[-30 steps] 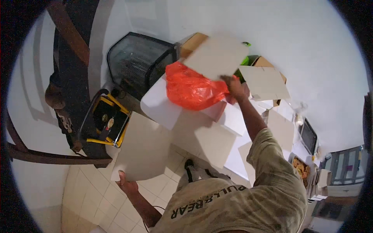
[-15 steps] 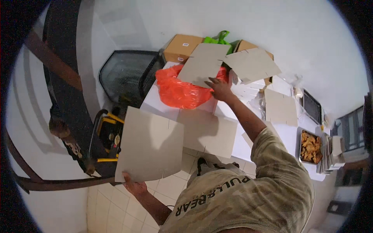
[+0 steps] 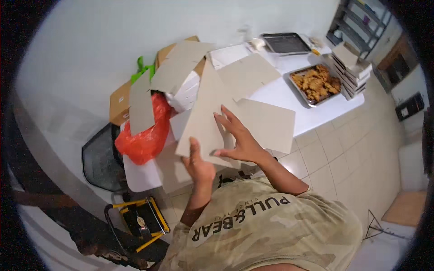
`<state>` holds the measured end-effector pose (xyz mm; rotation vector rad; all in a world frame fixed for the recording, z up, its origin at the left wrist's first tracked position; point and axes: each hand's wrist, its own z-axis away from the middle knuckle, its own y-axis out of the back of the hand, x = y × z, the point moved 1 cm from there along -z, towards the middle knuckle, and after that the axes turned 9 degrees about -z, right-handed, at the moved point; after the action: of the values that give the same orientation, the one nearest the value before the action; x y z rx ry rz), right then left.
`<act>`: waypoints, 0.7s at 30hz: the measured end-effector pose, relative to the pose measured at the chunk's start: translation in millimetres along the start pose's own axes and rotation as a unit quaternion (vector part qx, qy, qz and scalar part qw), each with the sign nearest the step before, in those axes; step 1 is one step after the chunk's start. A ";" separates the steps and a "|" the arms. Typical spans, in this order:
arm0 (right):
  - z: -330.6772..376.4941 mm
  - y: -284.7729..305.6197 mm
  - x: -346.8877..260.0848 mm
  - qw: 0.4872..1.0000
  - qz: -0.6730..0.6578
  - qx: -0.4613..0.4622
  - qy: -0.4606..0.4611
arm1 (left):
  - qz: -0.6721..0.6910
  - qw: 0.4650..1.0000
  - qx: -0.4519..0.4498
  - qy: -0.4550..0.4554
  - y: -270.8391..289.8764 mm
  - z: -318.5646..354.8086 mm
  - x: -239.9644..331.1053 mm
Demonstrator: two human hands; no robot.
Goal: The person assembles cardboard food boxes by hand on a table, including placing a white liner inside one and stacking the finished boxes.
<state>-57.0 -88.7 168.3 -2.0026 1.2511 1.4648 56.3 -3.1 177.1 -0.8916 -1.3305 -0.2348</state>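
A flat grey cardboard sheet (image 3: pixel 205 113) with short slits tilts up over the near side of the table. My left hand (image 3: pixel 199 167) grips its lower left corner, thumb on top. My right hand (image 3: pixel 242 140) is open beside the sheet's right part, fingers spread; whether they touch it I cannot tell. Another pale sheet (image 3: pixel 271 124) lies just past the right hand, partly over the table edge. Farther back is one more sheet (image 3: pixel 251 72). To the left, two sheets (image 3: pixel 181 65) lean on a red plastic bag (image 3: pixel 144 142) and a white pack.
A metal tray (image 3: pixel 311 105) of fried food and a stack of folded boxes (image 3: pixel 350 74) stand at the table's right end, a dark tray (image 3: pixel 287 44) behind. Brown box (image 3: pixel 118 104) and green bag (image 3: pixel 141 70) sit left. A mesh chair (image 3: pixel 101 156) and yellow-black folding frame (image 3: pixel 140 221) stand nearby.
My view has swung to the right. The left hand has brought a sheet from the left to over the table, and the right hand has moved from the sheets by the red bag to beside it.
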 end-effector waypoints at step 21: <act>6.2 226.0 36.9 0.981 -0.132 -0.140 -0.029 | -0.212 0.910 -0.338 -0.117 -194.8 4.0 -75.3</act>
<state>-242.1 -223.2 178.8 -2.1842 0.7512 1.6224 -87.6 -153.8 191.8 -1.2172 -1.6969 -1.0019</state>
